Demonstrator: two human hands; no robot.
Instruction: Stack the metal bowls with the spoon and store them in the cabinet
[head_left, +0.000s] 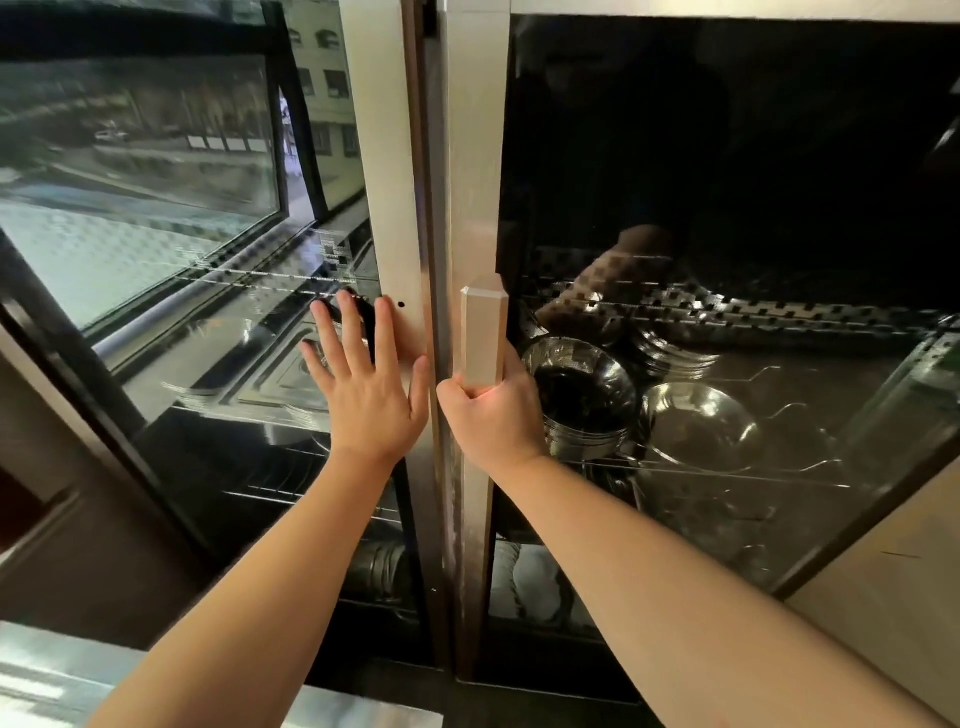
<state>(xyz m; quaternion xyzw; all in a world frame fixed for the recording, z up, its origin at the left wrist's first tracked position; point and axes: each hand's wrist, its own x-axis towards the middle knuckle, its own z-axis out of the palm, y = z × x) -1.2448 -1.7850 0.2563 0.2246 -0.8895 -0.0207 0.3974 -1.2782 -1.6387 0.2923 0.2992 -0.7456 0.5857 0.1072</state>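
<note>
Metal bowls (582, 395) rim-up behind glass; right hand (491, 410) grip clenched on upright handle (484, 332), left hand (366, 379) flat.

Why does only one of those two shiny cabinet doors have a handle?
That is odd. The right steel-framed glass door has a chunky metal handle, gripped by the right hand. The left steel-framed glass door shows only a small bare hole near the flat left hand, perhaps a missing handle.

Behind the right door (727, 260), bowls (582, 395) sit on a rack (727, 473); trays (270, 379), seemingly, behind the left door (156, 208)
</note>
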